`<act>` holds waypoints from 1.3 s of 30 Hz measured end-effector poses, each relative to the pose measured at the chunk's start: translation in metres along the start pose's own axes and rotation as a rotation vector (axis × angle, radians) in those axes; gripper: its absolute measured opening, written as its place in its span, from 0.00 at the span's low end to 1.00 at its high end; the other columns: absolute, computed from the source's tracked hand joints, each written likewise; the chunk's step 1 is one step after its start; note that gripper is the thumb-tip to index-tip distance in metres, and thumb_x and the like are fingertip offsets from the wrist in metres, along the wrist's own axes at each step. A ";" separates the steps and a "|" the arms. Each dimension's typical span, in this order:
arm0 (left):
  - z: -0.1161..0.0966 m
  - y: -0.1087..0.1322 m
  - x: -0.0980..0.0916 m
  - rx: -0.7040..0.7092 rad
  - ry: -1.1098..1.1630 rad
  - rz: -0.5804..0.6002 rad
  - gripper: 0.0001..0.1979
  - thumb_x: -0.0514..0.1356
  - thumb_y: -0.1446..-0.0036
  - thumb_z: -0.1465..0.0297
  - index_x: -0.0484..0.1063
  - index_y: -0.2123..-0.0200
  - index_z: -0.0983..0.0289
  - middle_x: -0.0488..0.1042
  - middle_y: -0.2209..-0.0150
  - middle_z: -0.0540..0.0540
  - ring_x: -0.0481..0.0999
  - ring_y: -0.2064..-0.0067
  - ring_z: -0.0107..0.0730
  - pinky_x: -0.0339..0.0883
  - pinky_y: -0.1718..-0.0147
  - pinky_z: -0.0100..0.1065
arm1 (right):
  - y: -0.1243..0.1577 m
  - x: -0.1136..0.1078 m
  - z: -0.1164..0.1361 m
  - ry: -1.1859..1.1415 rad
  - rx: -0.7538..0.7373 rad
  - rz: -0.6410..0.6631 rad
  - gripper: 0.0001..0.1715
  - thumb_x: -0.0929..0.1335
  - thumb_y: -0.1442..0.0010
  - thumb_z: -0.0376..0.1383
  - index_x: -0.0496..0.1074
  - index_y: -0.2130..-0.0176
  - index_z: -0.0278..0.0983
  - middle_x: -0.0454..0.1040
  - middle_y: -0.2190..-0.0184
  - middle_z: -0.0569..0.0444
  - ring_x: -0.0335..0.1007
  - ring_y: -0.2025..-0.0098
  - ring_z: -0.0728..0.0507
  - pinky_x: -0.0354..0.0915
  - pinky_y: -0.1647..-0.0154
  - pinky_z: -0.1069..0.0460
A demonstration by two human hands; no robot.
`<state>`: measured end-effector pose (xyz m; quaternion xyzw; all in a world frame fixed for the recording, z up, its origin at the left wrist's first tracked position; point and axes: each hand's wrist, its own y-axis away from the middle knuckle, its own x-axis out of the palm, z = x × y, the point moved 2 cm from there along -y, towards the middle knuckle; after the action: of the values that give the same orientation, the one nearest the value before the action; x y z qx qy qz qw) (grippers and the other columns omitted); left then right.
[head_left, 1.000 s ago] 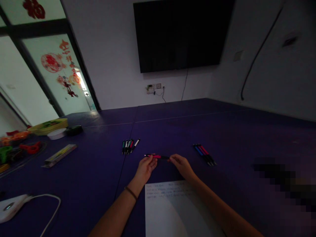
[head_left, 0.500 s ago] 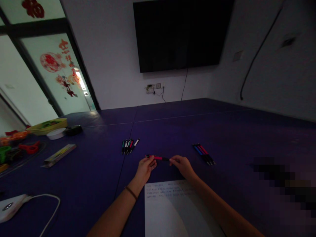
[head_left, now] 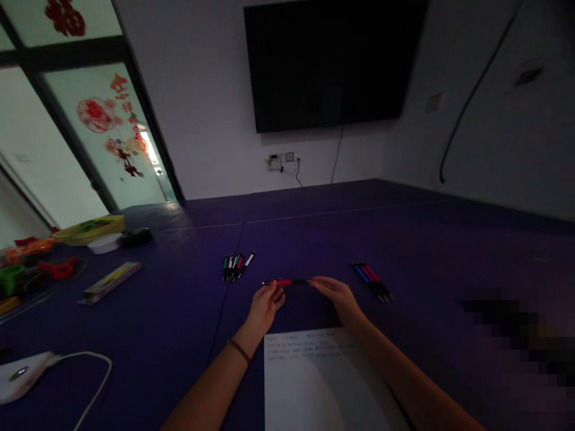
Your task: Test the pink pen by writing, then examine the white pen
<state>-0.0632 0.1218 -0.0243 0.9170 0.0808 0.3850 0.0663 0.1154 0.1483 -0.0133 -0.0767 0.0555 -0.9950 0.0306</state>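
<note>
A pink and black pen (head_left: pixel 294 282) is held level, side to side, above the purple table. My left hand (head_left: pixel 265 306) pinches its pink left part between thumb and fingers. At the black right end, the fingertips of my right hand (head_left: pixel 340 299) close on the tip. Under my right forearm lies a white sheet of paper (head_left: pixel 309 389) with lines of handwriting along its top. Right of my hands, several blue and pink pens (head_left: pixel 372 280) rest side by side. Beyond my left hand lies another group of pens (head_left: pixel 235 267), in green, white and red.
On the left of the purple table (head_left: pixel 296 245) are a long thin box (head_left: pixel 112 281), a yellow basket (head_left: pixel 90 230), a white round dish (head_left: pixel 105 243) and red scissors-like handles (head_left: pixel 58 269). A white device (head_left: pixel 27 376) with a cable lies near left. A dark screen (head_left: pixel 335 66) hangs ahead.
The pen has turned slightly to lie more level, its right end raised a little. My right hand has shifted a bit, its fingers straighter at the tip. My left hand keeps its hold.
</note>
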 end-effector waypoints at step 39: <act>0.007 0.017 0.014 -0.285 -0.524 0.416 0.11 0.63 0.59 0.66 0.71 0.77 0.70 0.72 0.78 0.56 0.67 0.82 0.22 0.57 0.82 0.23 | 0.011 0.020 0.000 -0.508 0.393 0.424 0.26 0.53 0.42 0.46 0.68 0.62 0.31 0.67 0.56 0.41 0.64 0.54 0.43 0.54 0.48 0.45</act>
<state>-0.0468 0.1072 -0.0163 0.9629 -0.1818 0.1494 0.1323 0.0962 0.1362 -0.0118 -0.3005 -0.1311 -0.9075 0.2626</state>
